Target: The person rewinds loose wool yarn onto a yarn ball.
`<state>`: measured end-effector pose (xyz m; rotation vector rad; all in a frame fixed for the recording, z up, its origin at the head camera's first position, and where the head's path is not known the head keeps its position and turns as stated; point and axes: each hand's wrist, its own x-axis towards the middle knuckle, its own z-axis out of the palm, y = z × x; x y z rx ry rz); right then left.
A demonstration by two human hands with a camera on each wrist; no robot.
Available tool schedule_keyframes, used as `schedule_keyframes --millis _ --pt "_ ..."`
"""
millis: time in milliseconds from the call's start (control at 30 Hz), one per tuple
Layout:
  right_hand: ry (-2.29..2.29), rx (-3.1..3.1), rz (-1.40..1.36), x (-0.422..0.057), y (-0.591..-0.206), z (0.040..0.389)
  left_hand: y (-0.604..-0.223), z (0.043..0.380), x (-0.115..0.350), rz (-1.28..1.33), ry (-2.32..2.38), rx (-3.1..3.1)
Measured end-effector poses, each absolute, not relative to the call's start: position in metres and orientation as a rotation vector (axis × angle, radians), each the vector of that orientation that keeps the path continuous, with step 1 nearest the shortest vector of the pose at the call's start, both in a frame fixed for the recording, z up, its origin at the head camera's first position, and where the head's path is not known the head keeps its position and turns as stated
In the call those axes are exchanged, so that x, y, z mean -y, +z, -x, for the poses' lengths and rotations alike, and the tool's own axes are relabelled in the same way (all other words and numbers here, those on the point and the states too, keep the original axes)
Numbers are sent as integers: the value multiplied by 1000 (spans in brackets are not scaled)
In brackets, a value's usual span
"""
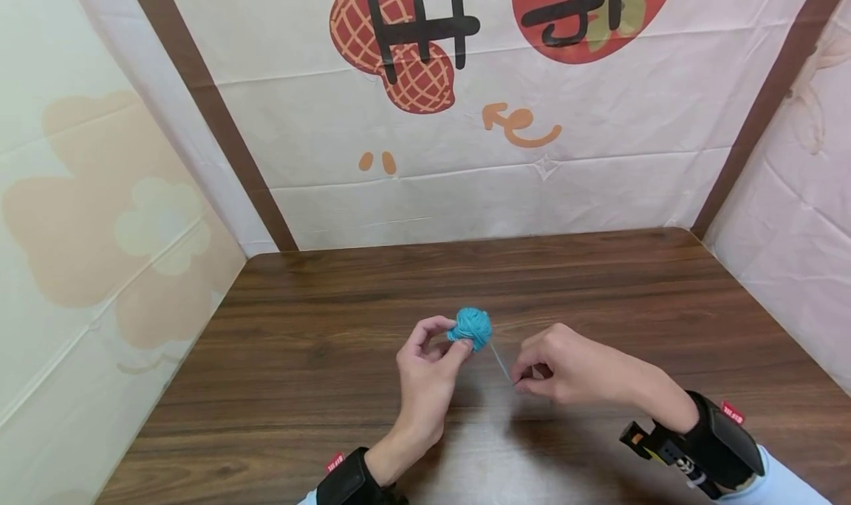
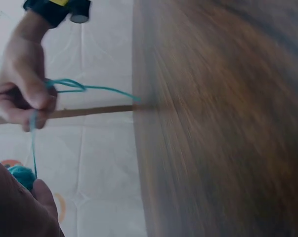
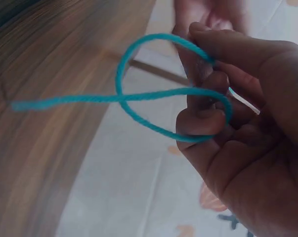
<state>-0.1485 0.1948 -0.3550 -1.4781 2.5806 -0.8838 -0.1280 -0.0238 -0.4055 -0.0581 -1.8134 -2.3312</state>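
Note:
A small ball of teal yarn (image 1: 473, 328) is held up above the table between the thumb and fingers of my left hand (image 1: 428, 372). From the ball a single strand (image 1: 500, 361) runs taut down to my right hand (image 1: 558, 365), whose thumb and index finger pinch it. In the right wrist view the yarn's loose tail (image 3: 69, 100) loops around by the curled fingers and ends free on the left. The left wrist view shows the right hand (image 2: 25, 84) with that loop sticking out, and part of the ball (image 2: 22, 176) behind the left hand.
The brown wooden table (image 1: 299, 342) lies under both hands. A white printed cloth (image 1: 465, 202) hangs behind its far edge, with further cloth panels (image 1: 100, 232) at the sides. Black camera bands (image 1: 718, 442) sit on both wrists.

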Motion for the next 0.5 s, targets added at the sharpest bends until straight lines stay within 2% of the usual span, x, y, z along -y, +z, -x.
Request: schedule_keyframes --millis 300,500 --pt "-911 -2664 1760 -184 -342 135 -410 123 23 215 -2075 2103" --pt "-1012 -2730 1793 -184 -340 138 -408 119 21 351 -2043 2263"
